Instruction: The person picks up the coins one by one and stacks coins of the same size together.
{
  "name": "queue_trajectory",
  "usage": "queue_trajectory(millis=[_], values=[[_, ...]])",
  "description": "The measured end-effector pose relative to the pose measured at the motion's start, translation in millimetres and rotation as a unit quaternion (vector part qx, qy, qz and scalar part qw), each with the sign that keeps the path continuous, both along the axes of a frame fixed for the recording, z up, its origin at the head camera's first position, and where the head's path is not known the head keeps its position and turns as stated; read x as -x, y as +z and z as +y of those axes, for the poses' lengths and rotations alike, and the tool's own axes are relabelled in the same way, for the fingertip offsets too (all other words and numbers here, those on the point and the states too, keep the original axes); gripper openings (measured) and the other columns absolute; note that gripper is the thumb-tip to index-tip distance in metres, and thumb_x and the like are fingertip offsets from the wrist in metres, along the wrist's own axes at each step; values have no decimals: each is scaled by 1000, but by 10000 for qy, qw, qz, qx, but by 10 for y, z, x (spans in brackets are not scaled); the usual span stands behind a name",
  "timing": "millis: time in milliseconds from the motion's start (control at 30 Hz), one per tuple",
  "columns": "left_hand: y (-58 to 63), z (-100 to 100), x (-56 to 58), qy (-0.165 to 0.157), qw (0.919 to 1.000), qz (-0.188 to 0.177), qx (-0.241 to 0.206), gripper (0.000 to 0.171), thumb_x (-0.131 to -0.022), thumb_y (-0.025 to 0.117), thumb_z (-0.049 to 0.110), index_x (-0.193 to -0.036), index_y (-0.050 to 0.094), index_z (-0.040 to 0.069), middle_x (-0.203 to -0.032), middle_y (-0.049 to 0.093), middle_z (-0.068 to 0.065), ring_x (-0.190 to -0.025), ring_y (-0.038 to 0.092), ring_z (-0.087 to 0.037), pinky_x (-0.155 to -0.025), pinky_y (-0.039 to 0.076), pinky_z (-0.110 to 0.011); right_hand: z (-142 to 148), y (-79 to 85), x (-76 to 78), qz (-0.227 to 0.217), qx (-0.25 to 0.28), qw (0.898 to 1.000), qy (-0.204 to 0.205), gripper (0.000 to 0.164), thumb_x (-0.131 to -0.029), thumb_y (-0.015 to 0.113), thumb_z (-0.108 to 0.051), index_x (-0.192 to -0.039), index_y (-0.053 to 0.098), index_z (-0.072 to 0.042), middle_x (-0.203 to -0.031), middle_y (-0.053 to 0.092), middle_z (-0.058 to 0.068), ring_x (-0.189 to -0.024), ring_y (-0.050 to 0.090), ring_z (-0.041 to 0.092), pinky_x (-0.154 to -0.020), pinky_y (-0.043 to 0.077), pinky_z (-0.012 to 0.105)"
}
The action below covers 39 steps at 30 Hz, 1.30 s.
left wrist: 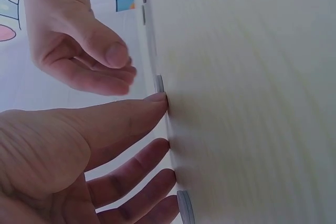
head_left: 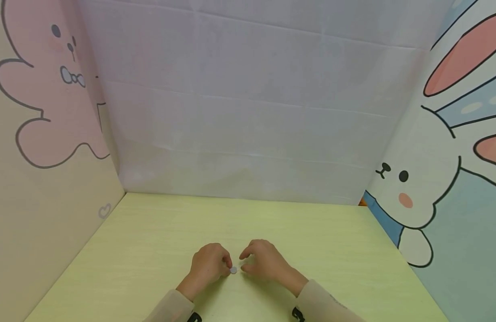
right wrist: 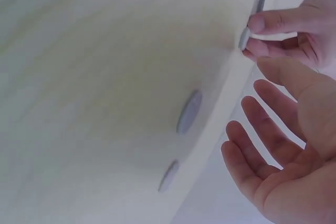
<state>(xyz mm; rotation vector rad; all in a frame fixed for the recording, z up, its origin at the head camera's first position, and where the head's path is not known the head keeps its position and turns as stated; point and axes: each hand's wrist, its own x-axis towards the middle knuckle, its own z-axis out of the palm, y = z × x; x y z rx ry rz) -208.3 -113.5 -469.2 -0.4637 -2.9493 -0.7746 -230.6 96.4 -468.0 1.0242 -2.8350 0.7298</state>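
My left hand [head_left: 210, 264] pinches a small grey coin-like disc [head_left: 233, 270] between thumb and fingertips, low at the tabletop. In the left wrist view this disc [left wrist: 159, 83] stands out past the thumb tip, with the other fingertips right at the table surface. Facing it is my right hand [head_left: 267, 263], its fingers loosely bent with nothing between them, a short gap from the disc. Two more grey discs [right wrist: 189, 111] lie flat on the table near the right hand in the right wrist view. Another disc [left wrist: 185, 206] lies beside my left fingertips.
The pale yellow wooden table [head_left: 171, 223] extends ahead to a creased white back sheet [head_left: 248, 112]. Side panels carry a pink cartoon figure [head_left: 62, 125] on the left and a white cartoon rabbit [head_left: 417, 197] on the right.
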Motion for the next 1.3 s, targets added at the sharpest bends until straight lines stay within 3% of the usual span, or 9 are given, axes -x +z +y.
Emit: queue_trajectory(millis=[167,500,933,1300], values=[[9,9,-11,15,10000,4,10,25,-75,96,13,-67,74,22,-80,67,9,-74,55,-10,-59,48,-33,219,96,-34,136,263,9993,-207,19,-88,87,-16,-106,83,-9,-100,76,0,-94,69,19,-86,56,38],[8,-8,-26,64,10000,-61,-45,25,-75,96,13,-67,74,22,-82,68,9,-77,56,-12,-62,49,-35,586,97,-116,162,587,9973,-418,31,-92,82,-15,-120,77,-5,-104,75,9,-90,71,28,-77,58,32],[3,7,-31,78,10000,-30,-30,26,-76,95,13,-67,73,22,-81,67,9,-77,56,-11,-62,49,-34,850,-59,-311,-450,796,9938,-635,35,-90,86,-25,-120,77,-9,-109,71,2,-90,67,20,-78,59,32],[4,12,-35,36,10000,9,-73,26,-75,96,12,-66,74,22,-80,68,9,-75,56,-11,-61,49,-33,932,-139,-395,-555,746,9942,-532,33,-88,88,-25,-115,78,-9,-105,69,-2,-89,65,15,-77,56,28]])
